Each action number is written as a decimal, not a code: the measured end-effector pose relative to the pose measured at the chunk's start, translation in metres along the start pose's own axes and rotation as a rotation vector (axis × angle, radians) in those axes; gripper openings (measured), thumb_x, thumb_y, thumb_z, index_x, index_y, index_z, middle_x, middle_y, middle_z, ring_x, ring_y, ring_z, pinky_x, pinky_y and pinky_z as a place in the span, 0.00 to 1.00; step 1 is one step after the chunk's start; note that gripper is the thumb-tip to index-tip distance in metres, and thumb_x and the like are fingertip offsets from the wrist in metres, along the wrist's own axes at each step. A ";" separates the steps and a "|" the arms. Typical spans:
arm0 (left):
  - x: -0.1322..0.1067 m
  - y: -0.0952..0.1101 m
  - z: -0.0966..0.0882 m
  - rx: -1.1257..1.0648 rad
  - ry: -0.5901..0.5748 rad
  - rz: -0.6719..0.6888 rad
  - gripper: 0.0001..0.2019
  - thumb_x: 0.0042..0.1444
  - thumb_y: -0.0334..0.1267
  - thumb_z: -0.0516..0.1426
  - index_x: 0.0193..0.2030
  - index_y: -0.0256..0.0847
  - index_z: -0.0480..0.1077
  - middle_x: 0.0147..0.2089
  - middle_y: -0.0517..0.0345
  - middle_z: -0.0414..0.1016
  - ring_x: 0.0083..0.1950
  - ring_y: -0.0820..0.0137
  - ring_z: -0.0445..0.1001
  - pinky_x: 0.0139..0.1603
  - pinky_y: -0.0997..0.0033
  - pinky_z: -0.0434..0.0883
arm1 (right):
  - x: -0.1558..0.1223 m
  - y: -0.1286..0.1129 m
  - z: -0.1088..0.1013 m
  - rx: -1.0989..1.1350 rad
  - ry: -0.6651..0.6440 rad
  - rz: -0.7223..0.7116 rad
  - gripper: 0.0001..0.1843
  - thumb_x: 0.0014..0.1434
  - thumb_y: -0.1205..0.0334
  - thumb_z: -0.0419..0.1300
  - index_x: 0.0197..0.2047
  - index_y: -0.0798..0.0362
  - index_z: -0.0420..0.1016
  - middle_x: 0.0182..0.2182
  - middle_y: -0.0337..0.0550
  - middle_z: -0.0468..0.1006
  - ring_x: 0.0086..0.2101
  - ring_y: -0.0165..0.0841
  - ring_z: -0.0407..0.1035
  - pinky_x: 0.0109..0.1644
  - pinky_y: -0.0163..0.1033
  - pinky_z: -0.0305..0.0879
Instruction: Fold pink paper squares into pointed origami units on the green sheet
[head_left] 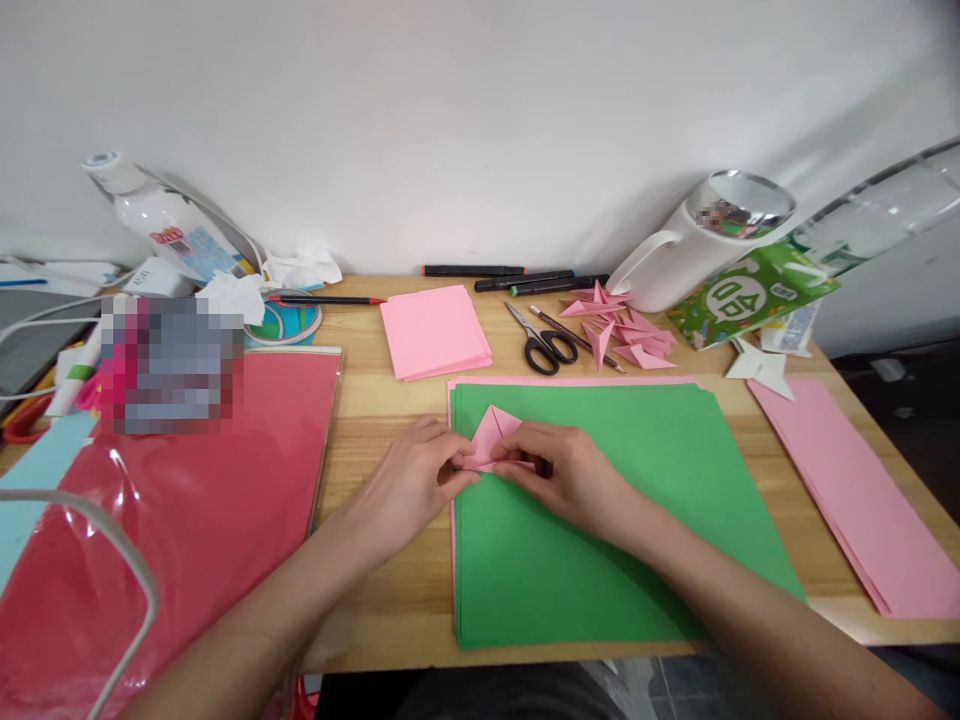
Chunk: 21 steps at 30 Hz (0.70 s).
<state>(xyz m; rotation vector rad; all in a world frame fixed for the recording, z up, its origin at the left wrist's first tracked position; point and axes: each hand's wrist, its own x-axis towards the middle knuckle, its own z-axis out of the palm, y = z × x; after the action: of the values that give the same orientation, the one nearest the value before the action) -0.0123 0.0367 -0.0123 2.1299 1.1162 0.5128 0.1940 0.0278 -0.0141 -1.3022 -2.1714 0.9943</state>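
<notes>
A small folded pink paper piece [491,432] lies on the upper left corner of a green sheet stack [615,530]. My left hand [416,478] pinches its left edge with curled fingers. My right hand [562,470] presses and pinches its right side, fingers closed over the fold. Both hands meet over the paper, so its lower part is hidden.
A stack of pink squares [433,330], black scissors [541,340], a pile of folded pink pieces [626,330] and markers [517,278] lie behind. A white jug [690,250] stands back right. Pink strips [855,490] lie right, a red sleeve of paper [210,500] left.
</notes>
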 end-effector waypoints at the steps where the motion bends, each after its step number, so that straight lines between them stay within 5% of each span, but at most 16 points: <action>1: 0.000 0.000 0.001 0.001 0.007 0.002 0.03 0.53 0.32 0.61 0.33 0.38 0.70 0.30 0.60 0.69 0.36 0.69 0.66 0.37 0.69 0.64 | 0.000 0.000 0.000 0.005 -0.002 0.005 0.04 0.59 0.65 0.59 0.35 0.55 0.76 0.27 0.39 0.73 0.25 0.27 0.61 0.29 0.32 0.55; 21: 0.002 0.004 0.007 0.077 0.031 -0.025 0.07 0.59 0.36 0.56 0.31 0.38 0.71 0.30 0.57 0.71 0.35 0.68 0.66 0.35 0.68 0.64 | 0.003 -0.003 0.001 0.008 0.011 0.047 0.01 0.56 0.68 0.59 0.32 0.54 0.71 0.24 0.35 0.69 0.23 0.26 0.59 0.27 0.31 0.54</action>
<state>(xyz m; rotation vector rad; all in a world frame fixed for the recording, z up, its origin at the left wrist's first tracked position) -0.0046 0.0341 -0.0145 2.1779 1.1957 0.4999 0.1904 0.0289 -0.0120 -1.3573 -2.1354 1.0102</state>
